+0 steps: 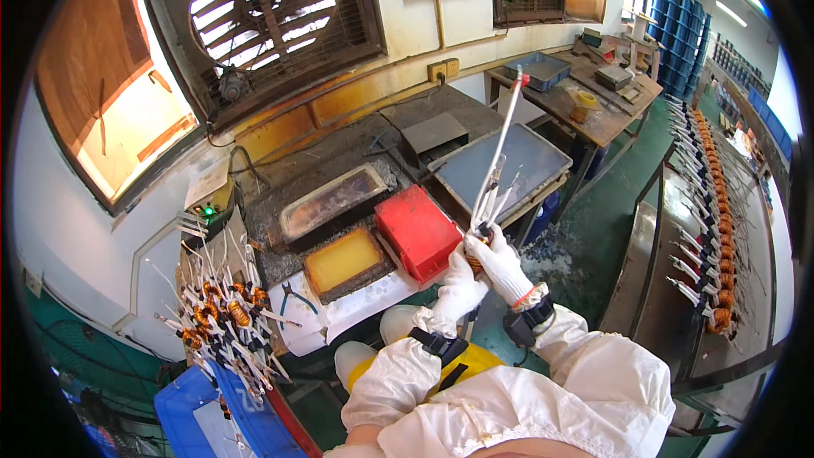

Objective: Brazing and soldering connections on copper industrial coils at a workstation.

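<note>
In white gloves, my left hand (462,285) and my right hand (500,265) are close together, both closed around a copper-wound coil (474,264). White-sleeved leads (486,202) fan upward from the coil, and one long lead rises well above the others. My fingers hide most of the winding. Just left of my hands stands a red plastic bin (417,231). Beside it lies a shallow pan (343,262) with something yellow inside. Pliers with blue handles (297,299) rest on the white sheet (363,302) at the bench's near edge.
Many similar coils (229,314) are heaped at left above a blue crate (203,411). Behind the pan sits a rectangular metal-rimmed pot (332,201). A wide tray (509,165) of greyish content lies beyond my hands. Coils (721,229) line a bench at right.
</note>
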The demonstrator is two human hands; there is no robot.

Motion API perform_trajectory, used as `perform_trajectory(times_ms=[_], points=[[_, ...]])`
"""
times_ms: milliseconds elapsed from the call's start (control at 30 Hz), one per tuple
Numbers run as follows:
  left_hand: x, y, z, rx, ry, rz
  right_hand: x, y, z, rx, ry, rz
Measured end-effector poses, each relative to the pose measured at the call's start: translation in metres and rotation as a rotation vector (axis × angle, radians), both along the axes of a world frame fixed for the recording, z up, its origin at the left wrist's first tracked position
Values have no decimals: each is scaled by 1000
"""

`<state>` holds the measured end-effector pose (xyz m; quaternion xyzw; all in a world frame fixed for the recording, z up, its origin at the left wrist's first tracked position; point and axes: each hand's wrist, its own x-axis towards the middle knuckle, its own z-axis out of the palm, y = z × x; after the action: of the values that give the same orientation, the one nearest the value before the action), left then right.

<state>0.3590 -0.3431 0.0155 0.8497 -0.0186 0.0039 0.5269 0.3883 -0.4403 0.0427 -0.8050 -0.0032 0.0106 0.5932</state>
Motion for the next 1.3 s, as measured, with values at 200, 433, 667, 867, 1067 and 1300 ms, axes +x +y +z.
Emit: perform_trajectory(times_ms=[200, 433, 667, 867, 1067, 1300], points=[[4, 13, 5, -53, 168, 67, -18, -13, 8, -272, -76, 57], [3, 29, -4, -505, 103, -11, -25, -13, 4, -330, -115, 125], [3, 36, -1, -411, 157, -22, -27, -13, 4, -318, -172, 143], [-1, 37, 5, -401, 156, -7, -29, -13, 8, -320, -152, 155], [-1, 40, -2, -412, 164, 13, -28, -12, 5, -315, -138, 178], [-2, 38, 6, -336, 211, 45, -26, -13, 1, -300, -156, 168]])
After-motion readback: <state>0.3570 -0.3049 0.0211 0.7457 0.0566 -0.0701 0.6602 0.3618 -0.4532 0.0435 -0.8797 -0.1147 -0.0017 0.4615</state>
